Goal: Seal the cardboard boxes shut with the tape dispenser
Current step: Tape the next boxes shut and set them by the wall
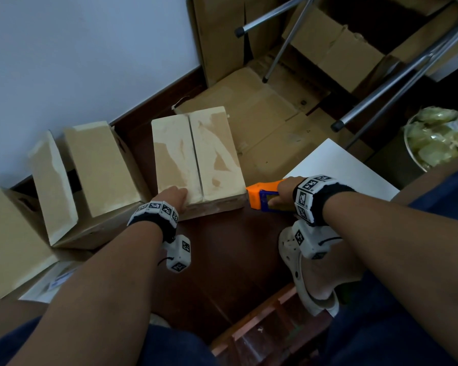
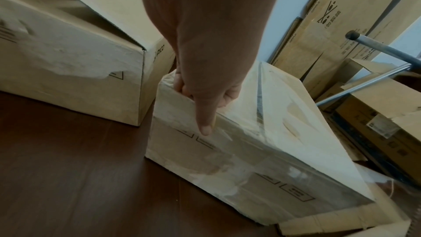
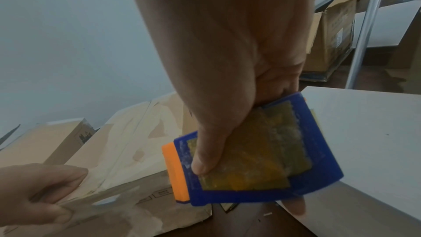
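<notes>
A closed cardboard box (image 1: 196, 154) stands on the dark floor, its two top flaps meeting at a middle seam. My left hand (image 1: 177, 194) rests on its near left corner. In the left wrist view the fingers (image 2: 182, 86) lie on the top and the thumb (image 2: 206, 127) points down the front face of the box (image 2: 284, 114), where clear film glints. My right hand (image 1: 284, 192) grips an orange and blue tape dispenser (image 1: 262, 198) just off the box's near right corner. In the right wrist view the thumb lies across the dispenser (image 3: 250, 159).
Several boxes with raised flaps (image 1: 101, 167) line the wall on the left. Flattened cardboard (image 1: 262, 120) lies behind the box. A white board (image 1: 341, 170) sits under my right hand. Metal legs (image 1: 397, 85) and a metal pot (image 1: 413, 159) stand at right. A foot in a white clog (image 1: 307, 281) is on the floor.
</notes>
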Demonstrator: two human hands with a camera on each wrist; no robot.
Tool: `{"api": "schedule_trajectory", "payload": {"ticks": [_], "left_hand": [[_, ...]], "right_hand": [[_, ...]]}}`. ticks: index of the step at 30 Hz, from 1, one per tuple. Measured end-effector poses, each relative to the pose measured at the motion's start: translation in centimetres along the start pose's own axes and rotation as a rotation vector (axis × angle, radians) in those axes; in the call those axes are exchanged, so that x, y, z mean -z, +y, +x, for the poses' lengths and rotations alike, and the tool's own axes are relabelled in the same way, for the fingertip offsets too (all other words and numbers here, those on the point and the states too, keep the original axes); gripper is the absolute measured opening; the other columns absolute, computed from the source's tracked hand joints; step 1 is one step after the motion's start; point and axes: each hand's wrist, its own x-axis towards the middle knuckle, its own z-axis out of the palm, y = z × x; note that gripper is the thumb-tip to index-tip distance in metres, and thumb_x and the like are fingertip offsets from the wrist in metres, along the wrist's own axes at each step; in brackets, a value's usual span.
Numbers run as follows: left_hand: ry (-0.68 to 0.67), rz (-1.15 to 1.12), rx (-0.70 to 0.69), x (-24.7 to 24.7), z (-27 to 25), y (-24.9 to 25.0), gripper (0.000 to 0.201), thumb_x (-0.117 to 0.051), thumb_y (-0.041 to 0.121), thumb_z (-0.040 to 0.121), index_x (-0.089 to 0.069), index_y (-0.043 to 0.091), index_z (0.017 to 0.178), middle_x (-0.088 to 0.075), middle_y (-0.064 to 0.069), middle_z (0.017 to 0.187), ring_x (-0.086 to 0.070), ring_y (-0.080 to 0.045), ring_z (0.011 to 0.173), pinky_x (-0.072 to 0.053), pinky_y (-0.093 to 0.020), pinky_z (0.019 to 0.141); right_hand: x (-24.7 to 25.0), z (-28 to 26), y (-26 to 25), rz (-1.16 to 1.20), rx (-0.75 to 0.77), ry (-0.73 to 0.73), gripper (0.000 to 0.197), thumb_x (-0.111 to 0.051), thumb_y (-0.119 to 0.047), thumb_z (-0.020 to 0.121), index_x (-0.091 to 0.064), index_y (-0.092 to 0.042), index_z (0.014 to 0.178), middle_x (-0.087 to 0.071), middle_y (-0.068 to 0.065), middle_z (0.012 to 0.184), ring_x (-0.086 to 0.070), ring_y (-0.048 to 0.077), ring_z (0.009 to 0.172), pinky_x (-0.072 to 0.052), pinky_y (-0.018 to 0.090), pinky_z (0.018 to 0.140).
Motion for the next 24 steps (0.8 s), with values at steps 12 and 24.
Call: {"api": "schedule_trajectory", "payload": {"ticks": [12,24], "left_hand": [[0.013,0.025,0.02,0.9,-0.5,-1.4,0.026,-0.057,0.027,0.091,-0.049,0.009,0.108,-0.05,-0.014,0.113,-0.054,-0.032,0.102,-0.047,-0.039,0.084],[0.084,0.021,0.04,1.2,-0.3,-3.4,0.027,-0.054,0.022,0.093,-0.046,0.008,0.114,-0.046,-0.014,0.113,-0.054,-0.032,0.101,-0.047,-0.039,0.078]], "right_hand": [[-0.4,0.7,-0.8,0.026,0.042,0.069,0.049,-0.045,-0.053,0.096,-0.056,-0.008,0.11,-0.051,0.007,0.086,-0.05,0.022,0.083,-0.037,0.029,0.071],[-0.6,1.8,-3.2,0.03,0.05,0.115,0.052,-0.04,-0.056,0.096,-0.062,-0.009,0.108,-0.062,0.01,0.101,-0.058,0.024,0.087,-0.04,0.029,0.07]]}}
